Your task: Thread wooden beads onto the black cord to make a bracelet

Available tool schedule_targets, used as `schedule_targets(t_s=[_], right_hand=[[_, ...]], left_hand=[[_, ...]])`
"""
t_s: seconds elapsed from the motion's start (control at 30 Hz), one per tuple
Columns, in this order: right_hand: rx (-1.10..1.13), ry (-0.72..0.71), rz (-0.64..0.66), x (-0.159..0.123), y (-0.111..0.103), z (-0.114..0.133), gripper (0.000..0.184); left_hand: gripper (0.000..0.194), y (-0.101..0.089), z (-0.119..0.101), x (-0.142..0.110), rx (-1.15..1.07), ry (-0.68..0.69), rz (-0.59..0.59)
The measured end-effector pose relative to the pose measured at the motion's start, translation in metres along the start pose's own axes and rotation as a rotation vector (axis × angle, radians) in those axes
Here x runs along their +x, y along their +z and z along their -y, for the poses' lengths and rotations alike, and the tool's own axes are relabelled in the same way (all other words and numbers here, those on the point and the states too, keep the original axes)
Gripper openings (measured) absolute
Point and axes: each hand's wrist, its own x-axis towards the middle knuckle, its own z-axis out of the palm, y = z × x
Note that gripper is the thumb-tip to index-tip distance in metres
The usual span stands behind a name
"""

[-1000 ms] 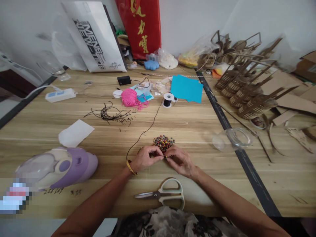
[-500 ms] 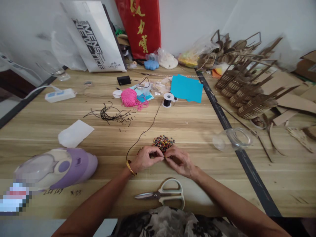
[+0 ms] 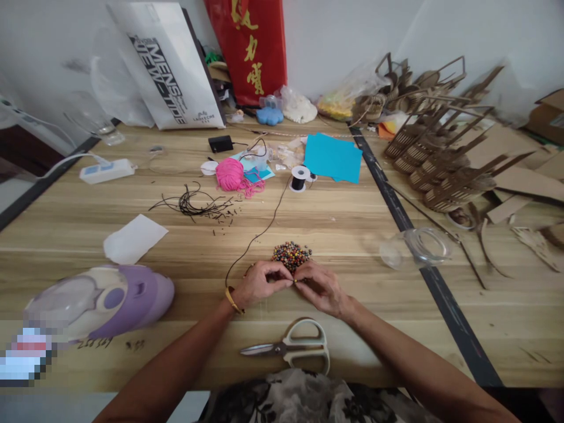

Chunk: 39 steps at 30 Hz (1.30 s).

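Note:
My left hand (image 3: 263, 283) pinches the black cord (image 3: 251, 242), which runs from a white spool (image 3: 299, 179) down past my wrist. Thumb and forefinger of my right hand (image 3: 321, 288) are closed on a tiny yellowish bead (image 3: 295, 281) where the fingertips of both hands nearly meet. Just beyond my fingers lies a pile of small multicoloured beads (image 3: 291, 254), partly covered by the hands. Scissors with cream handles (image 3: 306, 346) rest on the table close to my body, blades pointing left.
On the left stand a purple and white device (image 3: 118, 299) and a white paper piece (image 3: 136, 238). Farther back are black cord cuttings (image 3: 194, 202), pink yarn (image 3: 230, 174) and blue sheets (image 3: 332, 157). A clear tape roll (image 3: 426, 247) and small woven baskets (image 3: 434, 161) lie right.
Both hands stay almost in place; the bead at the fingertips has shifted very slightly. Nothing else has visibly moved.

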Motion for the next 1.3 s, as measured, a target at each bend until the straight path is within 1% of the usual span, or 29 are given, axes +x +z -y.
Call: schedule_targets(t_s=[0.23,0.47,0.9,1.1,1.3], right_hand=[[0.002,0.022,-0.005,0.0012,-0.0015,0.0007,0.009],[0.003,0.010,0.003,0.0001,-0.0014,-0.0022,0.010],[-0.008,0.008,0.023,0.0019,-0.0022,0.0000,0.009],[-0.014,-0.003,0.015,0.0019,-0.0027,0.0002,0.008],[-0.018,0.001,-0.003,0.0016,-0.0034,0.0002,0.008]], left_hand=[[0.013,0.0001,0.0023,-0.0002,0.010,0.004,-0.002],[0.013,-0.0002,0.0029,-0.0003,0.018,0.016,-0.002],[0.012,-0.0003,0.0033,-0.0003,0.014,0.025,0.005],[0.013,0.0001,0.0052,-0.0010,0.031,0.032,0.007],[0.013,-0.0010,0.0021,-0.0007,0.037,0.051,0.000]])
